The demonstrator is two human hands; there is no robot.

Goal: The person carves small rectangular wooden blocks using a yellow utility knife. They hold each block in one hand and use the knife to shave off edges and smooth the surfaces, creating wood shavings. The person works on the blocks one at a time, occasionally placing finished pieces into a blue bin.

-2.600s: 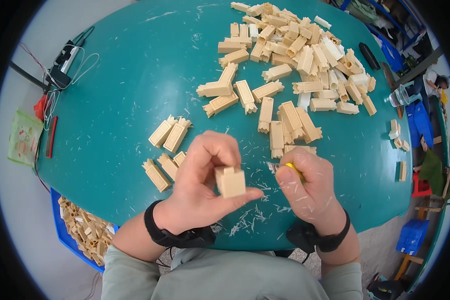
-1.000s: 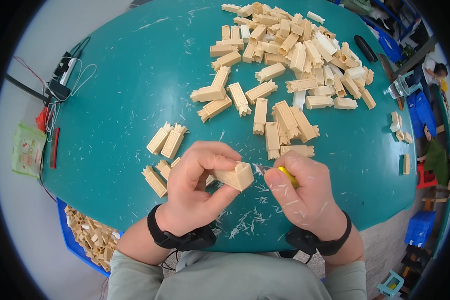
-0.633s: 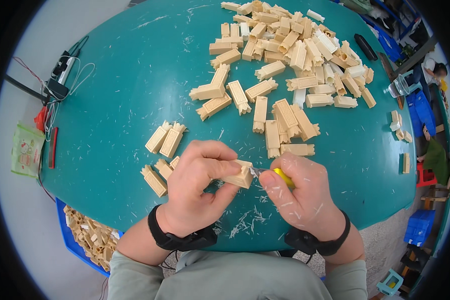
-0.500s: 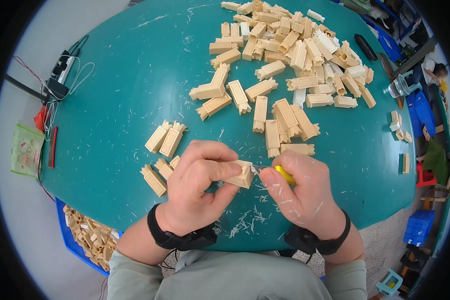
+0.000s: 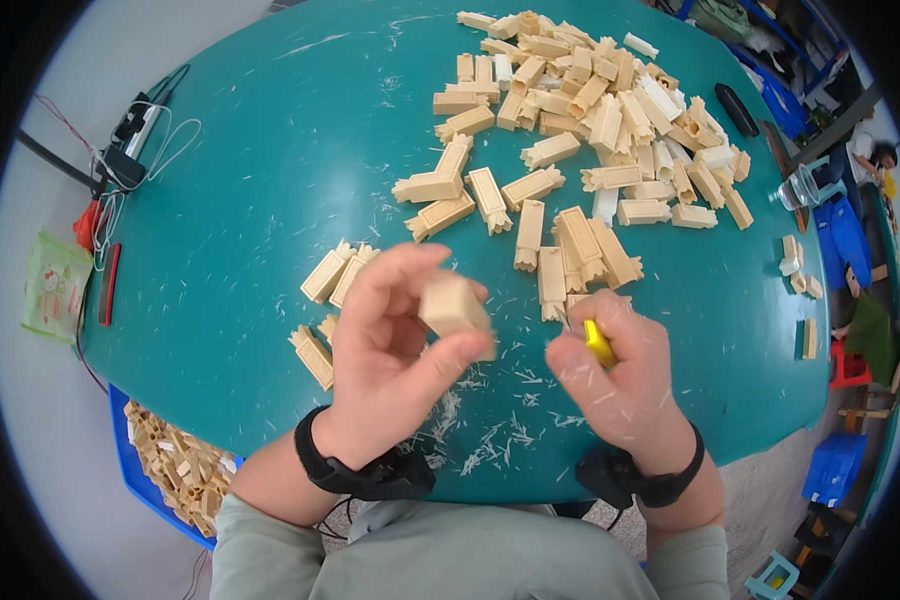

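Note:
My left hand (image 5: 378, 365) holds a beige rectangular plastic block (image 5: 454, 305) between thumb and fingers, its square end turned up and blurred by motion. To its right, my right hand (image 5: 620, 390) is closed round a yellow-handled knife (image 5: 598, 344); most of the blade is hidden or hard to make out. Block and knife are apart. White shavings (image 5: 500, 445) lie on the green table (image 5: 240, 180) below the hands, and some cling to my right hand. Beside my left hand are several similar blocks (image 5: 313, 357), partly covered by it.
A large heap of beige and white blocks (image 5: 610, 125) spreads over the far right. A black oblong object (image 5: 736, 110) and a clear jar (image 5: 796, 193) are near the right edge. At left are a power strip (image 5: 140, 132) and a red bar (image 5: 110, 285); below, a blue bin (image 5: 130, 470) of pieces.
The knife has come away from the block, my right hand shifting slightly right. My left hand has lifted and turned the block, its fingers opening wider around it.

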